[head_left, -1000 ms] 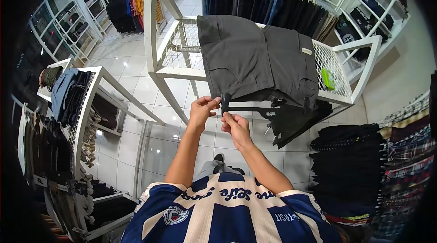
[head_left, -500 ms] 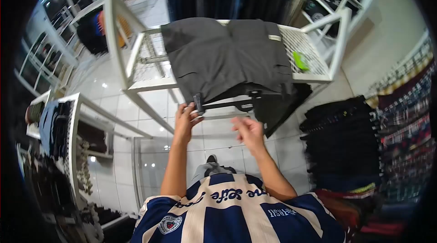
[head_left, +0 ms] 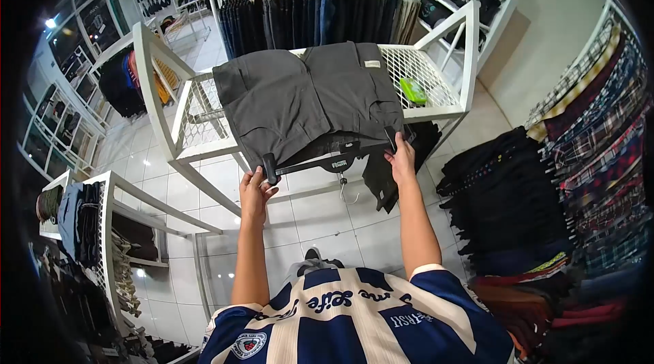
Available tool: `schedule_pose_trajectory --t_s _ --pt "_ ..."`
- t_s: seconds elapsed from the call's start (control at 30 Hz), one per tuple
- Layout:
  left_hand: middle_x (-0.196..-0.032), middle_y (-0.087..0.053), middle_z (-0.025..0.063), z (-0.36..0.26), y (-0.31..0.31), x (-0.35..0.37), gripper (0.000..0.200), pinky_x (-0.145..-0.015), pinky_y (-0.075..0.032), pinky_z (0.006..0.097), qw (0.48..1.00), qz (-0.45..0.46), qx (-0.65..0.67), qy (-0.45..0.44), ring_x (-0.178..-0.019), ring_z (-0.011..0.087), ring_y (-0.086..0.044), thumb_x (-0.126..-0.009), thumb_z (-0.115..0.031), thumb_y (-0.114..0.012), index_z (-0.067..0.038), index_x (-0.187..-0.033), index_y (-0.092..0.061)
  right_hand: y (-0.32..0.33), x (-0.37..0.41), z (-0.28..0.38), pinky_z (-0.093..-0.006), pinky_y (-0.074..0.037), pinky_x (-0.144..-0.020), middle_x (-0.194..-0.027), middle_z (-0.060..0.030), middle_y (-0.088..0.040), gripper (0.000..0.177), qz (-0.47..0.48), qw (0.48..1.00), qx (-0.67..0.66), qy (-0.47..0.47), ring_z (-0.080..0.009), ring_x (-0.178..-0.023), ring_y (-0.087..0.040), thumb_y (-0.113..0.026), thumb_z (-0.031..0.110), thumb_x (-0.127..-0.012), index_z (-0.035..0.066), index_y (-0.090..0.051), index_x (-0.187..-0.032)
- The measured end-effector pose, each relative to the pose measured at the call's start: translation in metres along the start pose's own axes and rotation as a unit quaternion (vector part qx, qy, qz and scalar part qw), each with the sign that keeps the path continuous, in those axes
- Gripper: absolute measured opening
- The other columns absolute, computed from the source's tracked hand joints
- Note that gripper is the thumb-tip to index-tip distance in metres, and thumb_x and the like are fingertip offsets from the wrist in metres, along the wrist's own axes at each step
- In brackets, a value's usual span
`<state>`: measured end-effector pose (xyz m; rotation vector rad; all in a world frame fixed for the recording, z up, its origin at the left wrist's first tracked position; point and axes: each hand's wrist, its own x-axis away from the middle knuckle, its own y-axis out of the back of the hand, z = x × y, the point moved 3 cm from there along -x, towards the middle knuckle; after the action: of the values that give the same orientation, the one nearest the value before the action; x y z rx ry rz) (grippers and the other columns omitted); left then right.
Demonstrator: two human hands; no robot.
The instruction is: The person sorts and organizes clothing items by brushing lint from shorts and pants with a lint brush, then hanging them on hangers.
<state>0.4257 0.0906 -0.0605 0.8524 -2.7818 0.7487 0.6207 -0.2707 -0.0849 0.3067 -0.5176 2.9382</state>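
Head view: I locate the gray garment (head_left: 286, 98) laid flat on the white mesh tabletop (head_left: 439, 84), its near edge overhanging the front rail. A black hanger (head_left: 306, 165) spans that edge, with the left clip (head_left: 270, 168) at one corner and the right clip (head_left: 391, 136) at the other. The hanger's hook (head_left: 351, 193) points down toward the floor.

Change noted: the right hand (head_left: 403, 156) was in mid-air half a second ago; it is now at the right clip, its fingers closed on it. The left hand (head_left: 254, 195) remains at the left clip, fingers half curled; I cannot tell whether they press it. I judge that both ends of the hanger are now under control together.

Below the right clip hangs a darker garment (head_left: 381, 180). A green item (head_left: 413, 91) rests beside the gray garment. Beyond stands a rail of trousers (head_left: 300, 20); at right hang plaid shirts (head_left: 593, 153).
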Motion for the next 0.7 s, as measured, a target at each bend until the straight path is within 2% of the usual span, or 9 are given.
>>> schedule_pose_trajectory --t_s 0.03,0.07,0.17,0.27,0.33,0.4,0.43,0.57,0.7 --pt "-0.095 -0.069 0.0021 -0.001 0.000 -0.003 0.020 -0.068 -0.059 0.0295 1.000 -0.005 -0.005 -0.012 -0.076 0.0087 -0.066 -0.101 -0.026 -0.067 -0.013 -0.105 -0.052 -0.007 0.008 0.009 -0.0288 -0.051 -0.065 -0.093 -0.0009 -0.062 0.034 -0.030 0.999 -0.010 0.015 -0.0153 -0.079 -0.063 -0.068 0.042 -0.100 0.009 -0.065 -0.102" --pt "-0.094 -0.068 0.0013 -0.002 0.003 -0.003 0.022 -0.067 -0.058 0.0286 1.000 -0.014 -0.011 -0.022 -0.077 0.0083 -0.066 -0.101 -0.028 -0.068 -0.013 -0.104 -0.053 -0.009 0.009 0.011 -0.0288 -0.051 -0.065 -0.093 -0.0009 -0.062 0.034 -0.021 1.000 -0.009 0.014 -0.0153 -0.079 -0.063 -0.068 0.042 -0.100 0.009 -0.065 -0.102" --pt "-0.096 -0.067 0.0039 -0.017 0.006 -0.007 0.032 -0.064 -0.055 0.0260 0.997 -0.039 -0.033 -0.058 -0.078 0.0122 -0.065 -0.097 -0.026 -0.074 -0.009 -0.115 -0.054 -0.009 0.012 0.030 -0.0261 -0.049 -0.057 -0.094 -0.0013 -0.063 0.025 -0.005 1.000 -0.002 0.029 -0.0124 -0.071 -0.060 -0.072 0.033 -0.098 0.009 -0.066 -0.105" --pt "-0.094 -0.066 0.0116 -0.052 -0.011 0.005 0.047 -0.064 -0.056 0.0262 0.986 -0.052 -0.040 -0.153 -0.073 0.0133 -0.065 -0.095 -0.008 -0.072 0.000 -0.134 -0.046 -0.017 0.018 0.059 -0.0269 -0.050 -0.056 -0.102 -0.0045 -0.065 0.039 0.038 0.996 0.019 0.080 -0.0149 -0.071 -0.063 -0.073 0.029 -0.097 0.003 -0.062 -0.124" --pt "-0.093 -0.067 0.0092 -0.075 -0.018 0.011 0.038 -0.064 -0.055 0.0250 0.980 -0.027 -0.077 -0.182 -0.072 0.0113 -0.063 -0.096 -0.007 -0.069 0.001 -0.130 -0.054 -0.027 0.025 0.077 -0.0268 -0.050 -0.059 -0.110 -0.0089 -0.064 0.058 0.016 0.995 0.026 0.091 -0.0162 -0.071 -0.064 -0.072 0.022 -0.097 0.005 -0.046 -0.146" --pt "-0.088 -0.066 0.0057 -0.085 -0.013 -0.001 0.022 -0.064 -0.055 0.0238 0.979 0.027 -0.068 -0.189 -0.070 0.0094 -0.061 -0.097 -0.006 -0.065 0.001 -0.119 -0.065 -0.035 0.031 0.097 -0.0261 -0.049 -0.060 -0.111 -0.0075 -0.064 0.054 0.057 0.988 0.033 0.141 -0.0149 -0.071 -0.064 -0.070 0.019 -0.098 0.009 -0.048 -0.146" --pt "-0.083 -0.065 0.0031 -0.097 -0.019 0.011 0.016 -0.064 -0.054 0.0231 0.977 0.026 -0.057 -0.204 -0.069 0.0085 -0.061 -0.099 -0.008 -0.063 0.001 -0.108 -0.073 -0.039 0.030 0.106 -0.0257 -0.050 -0.059 -0.099 -0.0062 -0.066 0.050 0.103 0.982 0.033 0.154 -0.0132 -0.072 -0.063 -0.066 0.020 -0.097 0.011 -0.050 -0.144" --pt "-0.082 -0.067 0.0031 -0.132 -0.013 0.043 0.021 -0.067 -0.057 0.0249 0.977 0.055 -0.016 -0.205 -0.070 0.0094 -0.062 -0.100 -0.010 -0.062 0.003 -0.111 -0.074 -0.060 0.048 0.142 -0.0268 -0.052 -0.067 -0.102 -0.0026 -0.069 0.033 0.172 0.973 -0.031 0.149 -0.0126 -0.075 -0.065 -0.054 0.030 -0.103 0.006 -0.068 -0.120" --pt "-0.092 -0.073 0.0079 -0.163 0.005 0.080 0.031 -0.073 -0.059 0.0251 0.957 0.057 -0.024 -0.283 -0.079 0.0112 -0.068 -0.097 -0.014 -0.070 0.004 -0.123 -0.070 -0.079 0.067 0.164 -0.0305 -0.053 -0.083 -0.111 -0.0083 -0.069 0.068 0.259 0.929 0.024 0.262 -0.0169 -0.092 -0.070 -0.040 0.063 -0.106 0.004 -0.064 -0.129"
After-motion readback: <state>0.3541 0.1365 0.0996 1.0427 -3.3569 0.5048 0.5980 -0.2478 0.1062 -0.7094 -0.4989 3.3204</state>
